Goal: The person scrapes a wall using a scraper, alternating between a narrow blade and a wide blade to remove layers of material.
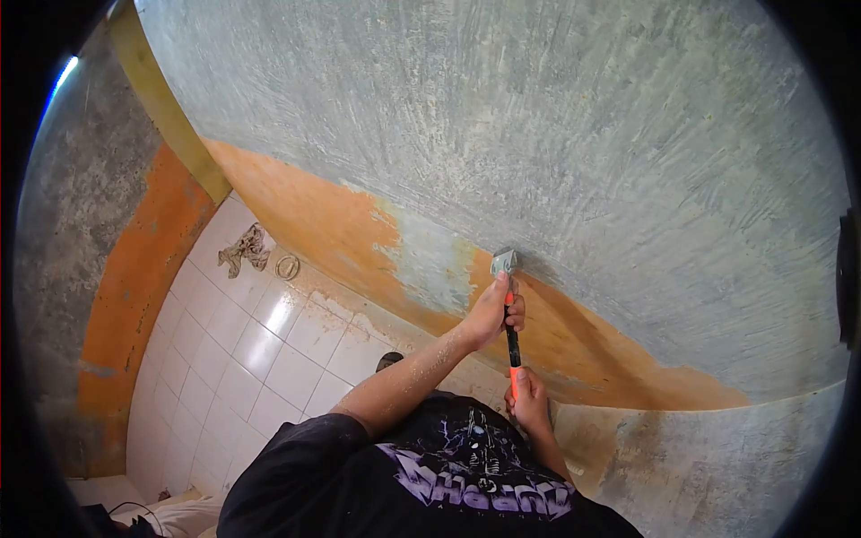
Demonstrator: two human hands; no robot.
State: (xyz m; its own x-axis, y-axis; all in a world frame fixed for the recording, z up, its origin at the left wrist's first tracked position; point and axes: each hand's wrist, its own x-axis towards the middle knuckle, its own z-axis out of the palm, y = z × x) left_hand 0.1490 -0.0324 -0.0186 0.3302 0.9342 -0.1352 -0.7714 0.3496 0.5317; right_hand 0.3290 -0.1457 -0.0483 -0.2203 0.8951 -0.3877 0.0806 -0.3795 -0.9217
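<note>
My left hand (pixel 489 314) is wrapped round the upper part of a black and orange scraper handle (pixel 512 345), just below its metal head (pixel 505 261). Lower down, my right hand (pixel 529 400) grips the orange end of the same handle. The scraper's head rests at the wall (pixel 466 117), where the grey surface meets a band of orange paint (pixel 305 206). Left of the head, a patch of the orange band is bare and grey. Pale specks cover my left forearm.
White floor tiles (pixel 260 350) lie below the wall, with crumbs of orange debris along its foot. A crumpled rag (pixel 244 250) and a roll of tape (pixel 287 266) are on the floor. A second wall (pixel 81 179) stands at the left, and a cable (pixel 134 507) shows at the lower left.
</note>
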